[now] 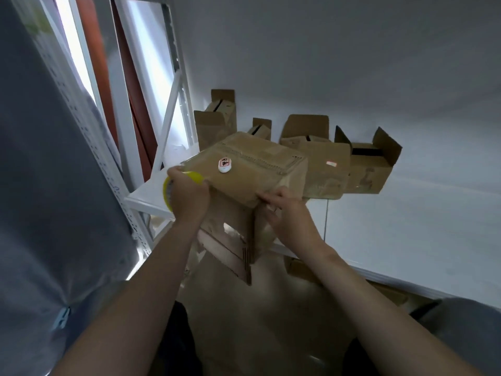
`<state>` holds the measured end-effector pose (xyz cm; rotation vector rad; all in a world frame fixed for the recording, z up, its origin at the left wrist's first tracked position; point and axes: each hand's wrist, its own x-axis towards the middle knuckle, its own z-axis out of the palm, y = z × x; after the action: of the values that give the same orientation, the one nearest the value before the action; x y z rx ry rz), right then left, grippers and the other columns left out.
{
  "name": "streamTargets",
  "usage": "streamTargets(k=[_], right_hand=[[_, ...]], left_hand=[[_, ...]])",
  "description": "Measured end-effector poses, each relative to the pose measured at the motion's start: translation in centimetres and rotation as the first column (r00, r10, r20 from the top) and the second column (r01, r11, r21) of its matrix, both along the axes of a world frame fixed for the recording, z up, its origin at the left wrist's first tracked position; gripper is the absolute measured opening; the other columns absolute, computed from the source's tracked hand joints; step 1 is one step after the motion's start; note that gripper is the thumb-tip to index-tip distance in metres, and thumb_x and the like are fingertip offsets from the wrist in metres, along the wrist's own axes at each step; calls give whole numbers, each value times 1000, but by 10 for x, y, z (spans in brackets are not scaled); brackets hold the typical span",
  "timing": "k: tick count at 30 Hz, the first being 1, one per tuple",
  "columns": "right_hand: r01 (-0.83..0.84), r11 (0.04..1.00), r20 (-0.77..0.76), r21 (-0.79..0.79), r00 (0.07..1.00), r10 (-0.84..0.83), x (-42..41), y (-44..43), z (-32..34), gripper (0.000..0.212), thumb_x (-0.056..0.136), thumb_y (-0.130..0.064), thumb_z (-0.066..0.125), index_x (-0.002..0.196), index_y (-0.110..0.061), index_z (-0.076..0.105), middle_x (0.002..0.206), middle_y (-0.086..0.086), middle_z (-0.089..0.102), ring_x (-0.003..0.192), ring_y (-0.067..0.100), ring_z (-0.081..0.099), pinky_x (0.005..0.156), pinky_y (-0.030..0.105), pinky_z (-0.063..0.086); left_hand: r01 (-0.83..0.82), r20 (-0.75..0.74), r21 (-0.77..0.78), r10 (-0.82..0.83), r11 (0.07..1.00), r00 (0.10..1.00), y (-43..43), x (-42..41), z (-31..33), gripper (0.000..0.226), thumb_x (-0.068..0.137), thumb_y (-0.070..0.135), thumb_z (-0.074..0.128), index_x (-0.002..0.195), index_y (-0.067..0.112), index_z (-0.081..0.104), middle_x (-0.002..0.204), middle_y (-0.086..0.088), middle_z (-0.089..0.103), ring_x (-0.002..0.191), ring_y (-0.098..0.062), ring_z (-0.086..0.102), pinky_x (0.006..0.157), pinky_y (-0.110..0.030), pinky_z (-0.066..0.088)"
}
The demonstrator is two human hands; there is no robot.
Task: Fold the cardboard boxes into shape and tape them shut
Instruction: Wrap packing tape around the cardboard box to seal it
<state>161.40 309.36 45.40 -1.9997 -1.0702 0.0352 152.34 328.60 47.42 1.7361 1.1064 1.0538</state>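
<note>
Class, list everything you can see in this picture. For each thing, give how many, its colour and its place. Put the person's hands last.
closed brown cardboard box: one, brown, held over the table's near edge
white oval sticker: one, white with red marks, on that box's top
yellow tape roll: one, yellow, at the box's left end
open brown cardboard boxes: at least four, brown, at the back of the table
white flat table: one, white, centre to right
white metal shelf frame: one, white, left
grey cloth: one, grey, far left
left hand: one, grips the tape roll
right hand: one, fingers on the box's near edge
</note>
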Motion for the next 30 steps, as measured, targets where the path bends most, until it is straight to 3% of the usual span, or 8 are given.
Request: streamTargets(k=[4, 7, 9, 12, 15, 20, 24, 30], right_hand=[[-106, 994, 96, 14, 990, 104, 14, 26, 4, 40, 94, -8, 66, 131, -21, 68, 119, -2, 66, 105, 8, 58, 94, 20, 46], [-84, 996, -26, 34, 996, 85, 48, 32, 11, 27, 98, -18, 64, 118, -35, 73, 107, -19, 69, 97, 1, 65, 83, 11, 49], [46, 998, 23, 49, 999, -47, 79, 41, 15, 23, 97, -21, 65, 114, -33, 74, 105, -14, 63, 96, 6, 63, 84, 10, 47], [200, 976, -13, -88, 979, -202, 122, 55, 17, 40, 96, -40, 62, 135, -32, 62, 133, 5, 51, 128, 27, 46, 108, 34, 39], [159, 982, -234, -102, 956, -179, 138, 62, 17, 59, 90, -58, 62, 144, -36, 53, 147, 6, 48, 135, 29, 44, 115, 47, 38], [137, 990, -273, 15, 954, -128, 127, 56, 9, 57, 85, -63, 68, 137, -42, 59, 133, 3, 45, 116, 18, 49, 108, 38, 42], [107, 994, -251, 36, 963, -95, 110, 49, 5, 51, 89, -58, 67, 136, -40, 61, 132, 3, 48, 112, 15, 48, 100, 31, 41], [96, 993, -259, 66, 963, -75, 74, 45, 5, 52, 92, -56, 63, 140, -38, 57, 128, 2, 46, 109, 14, 47, 91, 26, 38]], left_hand=[[119, -18, 1, -119, 993, 993, -22, -8, -5, 62, 86, 25, 73, 136, 20, 37, 114, 8, 50, 114, -30, 58, 94, -42, 48], [138, 28, -64, -137, 988, 990, -38, -16, -11, 70, 82, 31, 78, 136, 25, 34, 122, 7, 49, 114, -23, 55, 97, -44, 50], [112, 67, -85, -107, 990, 992, -52, -18, -16, 73, 80, 27, 81, 133, 26, 31, 119, 7, 46, 109, -20, 53, 93, -41, 52], [98, 76, -111, -89, 989, 993, -73, -18, -26, 72, 83, 23, 79, 130, 30, 24, 98, 20, 38, 96, -18, 49, 81, -39, 52], [103, 65, -142, -94, 984, 993, -86, -19, -32, 78, 82, 24, 81, 131, 32, 21, 95, 27, 30, 94, -19, 47, 85, -44, 54], [-3, 70, -109, 11, 994, 997, -78, -32, -33, 90, 77, 20, 86, 144, 25, 25, 107, 15, 36, 104, -12, 40, 83, -32, 44], [-65, 110, -81, 73, 995, 991, -55, -50, -28, 81, 80, 16, 83, 140, 26, 30, 122, 7, 35, 107, -15, 45, 67, -15, 36], [-157, 154, -12, 157, 987, 975, -27, -73, -16, 72, 83, 15, 80, 138, 20, 33, 123, 3, 42, 101, -18, 51, 64, -14, 34]])
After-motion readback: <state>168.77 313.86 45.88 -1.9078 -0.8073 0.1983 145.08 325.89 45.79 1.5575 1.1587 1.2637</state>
